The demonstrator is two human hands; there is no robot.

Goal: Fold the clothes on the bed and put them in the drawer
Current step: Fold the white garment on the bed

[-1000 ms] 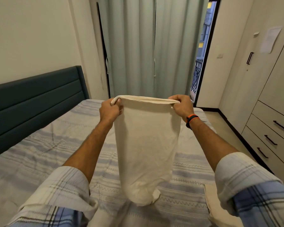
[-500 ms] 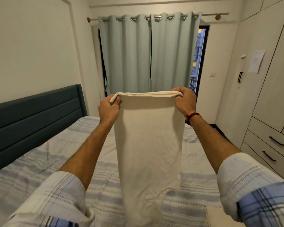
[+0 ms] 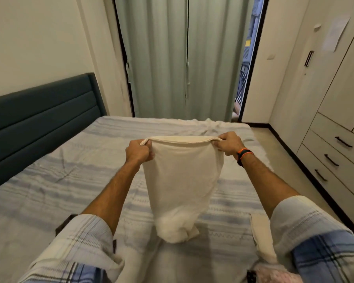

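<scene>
- Head view: cream garment [image 3: 182, 180] held up over the bed [image 3: 70, 180], stretched by its top edge between two hands.
- Left hand [image 3: 138, 152] clenched around the garment's upper left corner, fingers curled into the cloth.
- Right hand [image 3: 229, 144] gripping the upper right corner the same way; orange-and-black wristband [image 3: 243, 155] on that wrist.
- Garment hanging down narrow and folded lengthwise, lower end bunched and touching the striped bedsheet [image 3: 49, 201] between the forearms.
- Second pale folded cloth [image 3: 262, 235] lying on the bed near the right sleeve [image 3: 315, 242], partly hidden by it.
- Plaid sleeves rolled up on both arms; left sleeve [image 3: 76, 252] at lower left.
- Dark teal headboard [image 3: 39, 115] along the left side of the bed.
- Pale green curtains [image 3: 182, 58] drawn behind the bed.
- Wardrobe drawers [image 3: 335, 158] with dark handles on the right, all closed.
</scene>
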